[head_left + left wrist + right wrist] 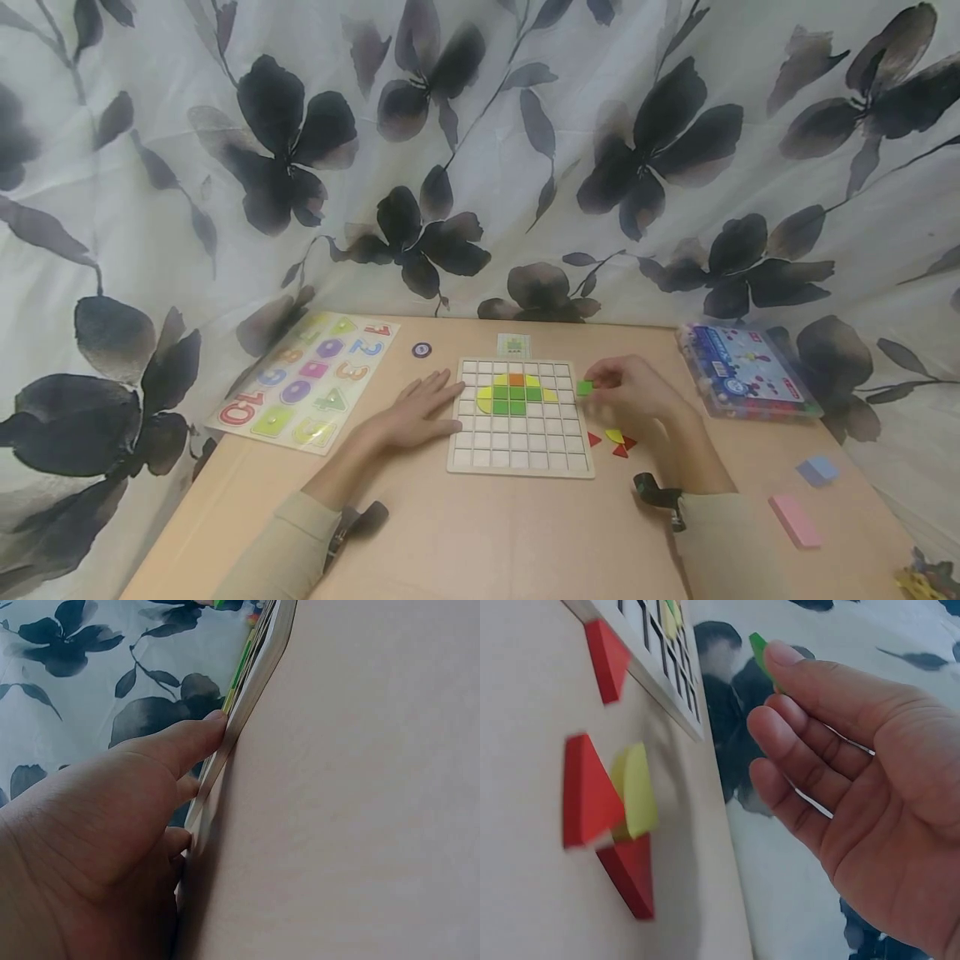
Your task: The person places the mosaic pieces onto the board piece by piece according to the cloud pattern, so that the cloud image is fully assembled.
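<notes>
The right hand (633, 393) pinches a green tile (584, 387) between thumb and fingertips, holding it in the air just off the right edge of the grid board (521, 454). The left hand (417, 410) lies flat with fingers straight, fingertips touching the board's left edge (the left wrist view confirms contact). Red and yellow pieces (615, 440) lie on the table (480, 533) near the board's lower right corner. Bare table runs along the front edge.

Soft, even indoor light falls from above, casting only faint shadows beneath the left hand (416, 408) and right hand (637, 396). The head view bends at its edges and looks slightly grainy. Both wrist views are blurred close up, without glare.
</notes>
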`<state>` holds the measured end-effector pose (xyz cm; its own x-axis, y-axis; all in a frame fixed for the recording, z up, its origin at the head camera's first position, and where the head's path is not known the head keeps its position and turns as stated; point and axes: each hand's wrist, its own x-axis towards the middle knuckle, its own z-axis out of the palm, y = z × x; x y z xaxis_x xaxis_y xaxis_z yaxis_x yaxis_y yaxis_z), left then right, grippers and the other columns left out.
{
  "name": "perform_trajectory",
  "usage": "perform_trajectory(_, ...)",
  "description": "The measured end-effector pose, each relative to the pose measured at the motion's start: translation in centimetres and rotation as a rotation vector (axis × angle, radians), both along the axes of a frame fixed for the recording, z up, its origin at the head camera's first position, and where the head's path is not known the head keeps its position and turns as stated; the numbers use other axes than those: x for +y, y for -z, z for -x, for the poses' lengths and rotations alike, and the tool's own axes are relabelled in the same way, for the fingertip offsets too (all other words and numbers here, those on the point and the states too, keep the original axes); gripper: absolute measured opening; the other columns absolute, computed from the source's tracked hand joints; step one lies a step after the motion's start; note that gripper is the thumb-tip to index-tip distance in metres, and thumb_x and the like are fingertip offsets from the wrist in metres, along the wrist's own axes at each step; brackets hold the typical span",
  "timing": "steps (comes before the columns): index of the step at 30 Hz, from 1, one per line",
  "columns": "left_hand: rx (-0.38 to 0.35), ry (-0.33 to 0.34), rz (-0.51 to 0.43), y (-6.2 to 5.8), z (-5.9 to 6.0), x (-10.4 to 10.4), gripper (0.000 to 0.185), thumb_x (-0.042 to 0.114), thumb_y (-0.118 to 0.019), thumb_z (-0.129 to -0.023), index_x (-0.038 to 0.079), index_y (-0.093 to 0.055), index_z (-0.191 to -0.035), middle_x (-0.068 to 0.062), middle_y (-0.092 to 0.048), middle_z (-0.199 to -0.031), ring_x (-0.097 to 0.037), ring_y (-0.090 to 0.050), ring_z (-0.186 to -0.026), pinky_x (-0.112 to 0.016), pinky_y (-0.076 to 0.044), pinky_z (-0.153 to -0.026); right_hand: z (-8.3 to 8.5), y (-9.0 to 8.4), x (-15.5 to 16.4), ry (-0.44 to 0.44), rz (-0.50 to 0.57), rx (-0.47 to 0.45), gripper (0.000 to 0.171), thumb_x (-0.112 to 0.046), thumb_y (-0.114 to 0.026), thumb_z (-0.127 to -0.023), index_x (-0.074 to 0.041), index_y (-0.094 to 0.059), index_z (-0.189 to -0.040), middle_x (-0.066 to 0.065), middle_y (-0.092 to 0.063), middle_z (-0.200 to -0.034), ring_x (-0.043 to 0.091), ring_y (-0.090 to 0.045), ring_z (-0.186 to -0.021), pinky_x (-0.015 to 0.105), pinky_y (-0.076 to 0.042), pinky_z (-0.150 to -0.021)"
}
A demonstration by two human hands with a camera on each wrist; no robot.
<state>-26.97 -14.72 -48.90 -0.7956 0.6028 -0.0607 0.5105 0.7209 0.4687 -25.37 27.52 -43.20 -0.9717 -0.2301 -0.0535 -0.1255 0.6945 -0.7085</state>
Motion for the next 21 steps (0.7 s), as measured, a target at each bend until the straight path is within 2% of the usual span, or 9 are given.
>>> perform_trajectory(9,0.006,0.005,0.001,-0.2,-0.1,0.0,0.077,0.057,-0.055,-0.103,0.025,-0.027,-0.167,-0.014,-0.008,-0.176,-0.033,-0.004,-0.164,-0.057,-0.002,-0.132,-0.4,0.1,-3.1,0.068,0.060,-0.048,0.023,-0.024,-0.083,-0.090,-0.027,-0.075,-0.111,0.003,-0.068,-0.105,0.027,-0.057,-0.106,0.036,-0.051,-0.086)
perform_trajectory(12,0.006,0.005,0.000,-0.2,-0.1,0.0,0.077,0.058,-0.055,-0.103,0.025,-0.027,-0.167,-0.014,-0.008,-0.176,-0.033,-0.004,-0.164,-0.057,-0.002,-0.132,-0.4,0.3,-3.9,0.063,0.059,-0.032,0.024,-0.025,-0.084,-0.089,-0.026,-0.074,-0.111,0.004,-0.067,-0.105,0.027,-0.056,-0.105,0.035,-0.052,-0.085)
perform_trajectory(21,0.000,-0.001,0.001,-0.1,0.0,0.0,0.078,0.058,-0.055,-0.102,0.025,-0.027,-0.167,-0.014,-0.007,-0.176,-0.033,-0.004,-0.164,-0.057,-0.002,-0.132,0.0,1.0,-5.6,-0.065,0.029,0.056,0.027,-0.015,-0.084,-0.088,-0.012,-0.077,-0.114,0.001,-0.068,-0.097,0.023,-0.059,-0.093,0.033,-0.051,-0.081)
